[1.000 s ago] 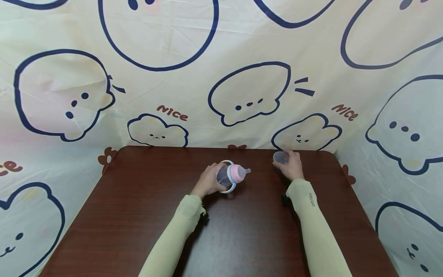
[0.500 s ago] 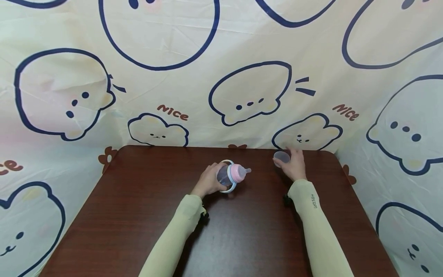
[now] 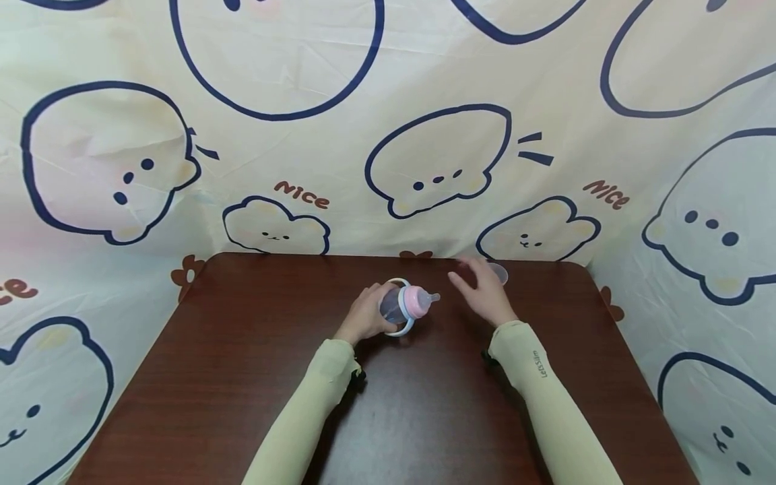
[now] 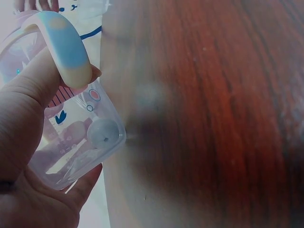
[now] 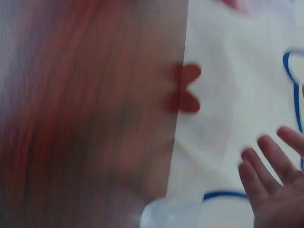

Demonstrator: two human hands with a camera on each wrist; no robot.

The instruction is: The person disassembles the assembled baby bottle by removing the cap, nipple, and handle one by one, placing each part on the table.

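Brown tabletop: dark wooden table (image 3: 242, 377) with rounded far corners, filling the lower middle of the head view — glossy and reddish in both wrist views.
Left sleeve: pale green sleeve (image 3: 303, 417) running from the lower edge up to the wrist, near the middle of the table.
Left hand: left hand (image 3: 364, 315) curls round the body of the baby bottle; in the left wrist view the thumb lies over one handle and the fingers (image 4: 28, 209) cup the clear body from below.
Baby bottle: baby bottle (image 3: 405, 304) held tilted just above the table's middle, clear body, pink collar, teat pointing right toward the other hand; pale blue loop handles (image 4: 64, 47) on its sides.
Right hand: right hand (image 3: 481, 293) holds nothing — fingers spread and relaxed, blurred, just right of the teat and not touching it; fingertips (image 5: 266, 166) show straight in the right wrist view.
Clear cap: clear cap (image 3: 498, 272) sits on the table near the far edge, just behind the right hand, partly hidden by it.
Backdrop: cream cloth (image 3: 388, 101) printed with navy-outlined cartoon animals and the word "Nice", hanging behind and beside the table.
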